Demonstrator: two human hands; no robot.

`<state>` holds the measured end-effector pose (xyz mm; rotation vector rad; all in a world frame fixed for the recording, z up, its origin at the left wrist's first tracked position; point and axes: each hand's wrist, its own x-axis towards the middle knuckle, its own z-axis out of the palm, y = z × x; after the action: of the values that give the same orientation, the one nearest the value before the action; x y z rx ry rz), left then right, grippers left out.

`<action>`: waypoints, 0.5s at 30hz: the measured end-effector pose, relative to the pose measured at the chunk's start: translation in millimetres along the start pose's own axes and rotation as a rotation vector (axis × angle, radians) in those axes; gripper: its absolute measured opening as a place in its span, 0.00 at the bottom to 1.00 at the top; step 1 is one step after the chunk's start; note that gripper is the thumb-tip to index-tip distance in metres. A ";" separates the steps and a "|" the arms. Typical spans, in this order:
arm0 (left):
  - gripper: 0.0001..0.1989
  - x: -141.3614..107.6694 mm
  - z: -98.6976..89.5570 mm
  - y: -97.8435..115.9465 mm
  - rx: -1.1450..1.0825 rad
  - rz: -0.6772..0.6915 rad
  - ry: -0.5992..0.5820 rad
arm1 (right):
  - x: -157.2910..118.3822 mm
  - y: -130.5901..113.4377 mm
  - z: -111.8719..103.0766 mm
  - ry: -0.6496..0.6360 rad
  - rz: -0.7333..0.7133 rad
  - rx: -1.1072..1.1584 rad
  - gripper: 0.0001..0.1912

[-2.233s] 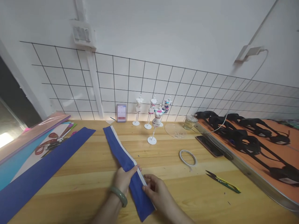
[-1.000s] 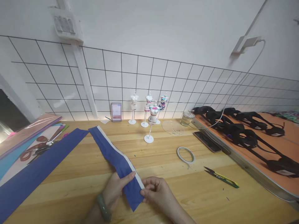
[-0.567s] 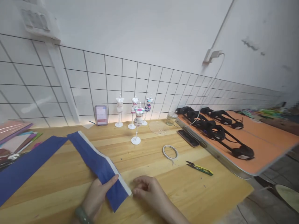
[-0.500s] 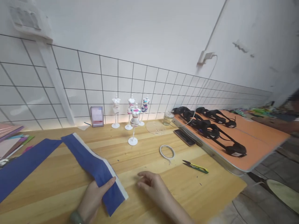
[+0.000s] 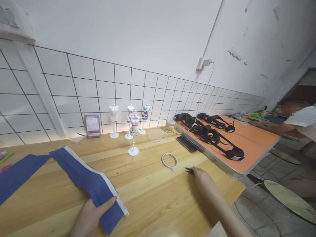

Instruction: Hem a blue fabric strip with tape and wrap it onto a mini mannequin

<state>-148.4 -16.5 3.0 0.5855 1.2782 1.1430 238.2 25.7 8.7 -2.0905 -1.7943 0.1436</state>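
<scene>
Left hand (image 5: 87,214) is clamping blue strip (image 5: 90,179); right hand (image 5: 203,181) is covering snips (image 5: 189,171) — grip unclear — a loose hold risking slippage.

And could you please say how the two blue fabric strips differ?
The white-edged blue fabric strip is in the grip of the left hand; the plain blue fabric strip lies unheld. The white-edged one bends and ripples; the plain one looks flatter. Both are long and narrow.
</scene>
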 end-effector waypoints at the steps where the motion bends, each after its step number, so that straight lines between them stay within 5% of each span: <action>1: 0.15 -1.3 1.9 1.2 -0.012 -0.012 0.016 | -4.6 5.6 -0.5 -0.008 0.005 -0.004 0.19; 6: 0.17 -6.4 10.9 5.3 -0.082 -0.011 0.073 | -25.2 14.8 -2.9 -0.010 0.050 0.064 0.15; 10: 0.20 -5.0 10.5 2.6 -0.046 0.055 0.088 | -33.1 -17.0 3.0 -0.085 0.016 0.254 0.17; 12: 0.22 -3.4 8.6 0.8 -0.028 0.100 0.095 | -37.9 -49.9 8.2 -0.192 -0.042 0.412 0.19; 15: 0.23 -1.2 5.3 -0.4 -0.015 0.169 0.118 | -46.8 -107.5 17.2 -0.596 -0.042 1.046 0.17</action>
<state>-143.2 -16.4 4.5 0.6319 1.3384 1.3425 124.3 -3.8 22.5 -1.2787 -1.4774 1.4569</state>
